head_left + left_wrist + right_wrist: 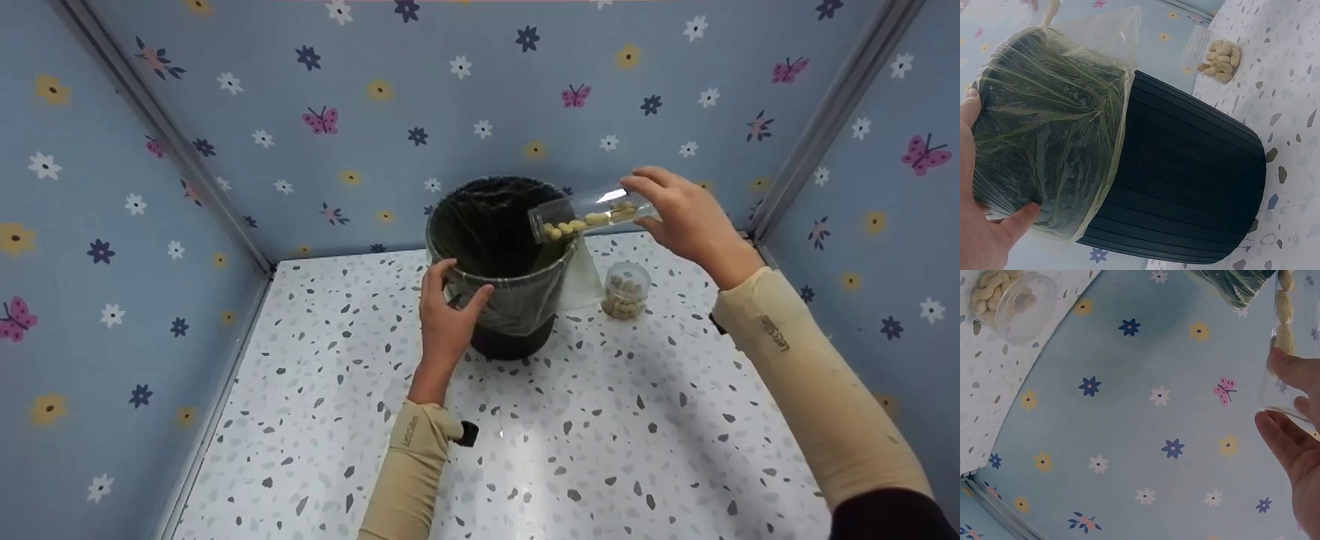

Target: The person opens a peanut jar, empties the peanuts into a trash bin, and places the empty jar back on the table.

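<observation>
Clear round peanut tub [628, 268], beside film-lined black bin [514, 345]; speckled white worktop [300, 427], blue floral walls [465, 101]. Clear cylindrical peanut tube [585, 207], tilted over bin, in right hand's [684, 219] fingers; left hand's [448, 319] fingers wide against bin.

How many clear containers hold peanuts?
2: a long container, tilted in the right hand, one end over the bin; a short jar on the speckled surface beside the bin.

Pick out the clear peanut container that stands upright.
The short, wide tub on the speckled surface, right of the bin; the other, a longer, slimmer tube, is tilted in the right grip.
</observation>
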Demonstrator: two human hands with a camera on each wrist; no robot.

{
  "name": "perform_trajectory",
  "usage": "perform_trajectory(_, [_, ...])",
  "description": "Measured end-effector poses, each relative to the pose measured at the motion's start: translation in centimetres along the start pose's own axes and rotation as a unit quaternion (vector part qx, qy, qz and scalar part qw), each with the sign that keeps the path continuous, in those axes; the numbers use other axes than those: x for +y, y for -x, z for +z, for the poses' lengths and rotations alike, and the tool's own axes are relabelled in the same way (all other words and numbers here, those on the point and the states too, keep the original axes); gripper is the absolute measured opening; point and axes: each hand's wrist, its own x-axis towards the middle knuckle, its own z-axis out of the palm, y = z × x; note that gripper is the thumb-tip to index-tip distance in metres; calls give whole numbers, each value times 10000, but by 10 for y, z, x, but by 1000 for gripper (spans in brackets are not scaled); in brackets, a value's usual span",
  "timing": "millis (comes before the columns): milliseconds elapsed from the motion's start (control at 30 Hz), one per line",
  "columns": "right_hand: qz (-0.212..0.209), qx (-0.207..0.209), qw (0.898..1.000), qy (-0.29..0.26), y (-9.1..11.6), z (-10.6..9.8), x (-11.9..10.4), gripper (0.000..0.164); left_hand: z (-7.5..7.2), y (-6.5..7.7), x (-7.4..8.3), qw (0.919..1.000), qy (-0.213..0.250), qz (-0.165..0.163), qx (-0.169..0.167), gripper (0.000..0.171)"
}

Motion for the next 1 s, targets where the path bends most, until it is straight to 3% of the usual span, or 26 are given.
perform_trajectory(400, [-58, 267, 9996, 106, 4, 4, 3, 63, -1, 0, 1, 10000, -14, 29, 1, 62])
perform_trajectory(700, [-278, 972, 9945, 285, 9, 10, 6, 60, 0, -1, 3, 10000, 3, -46, -15, 64])
perform_trajectory(1000, [-226, 1201, 9914, 478, 13, 12, 6, 61, 0, 0, -1, 10000, 11, -23, -9, 64])
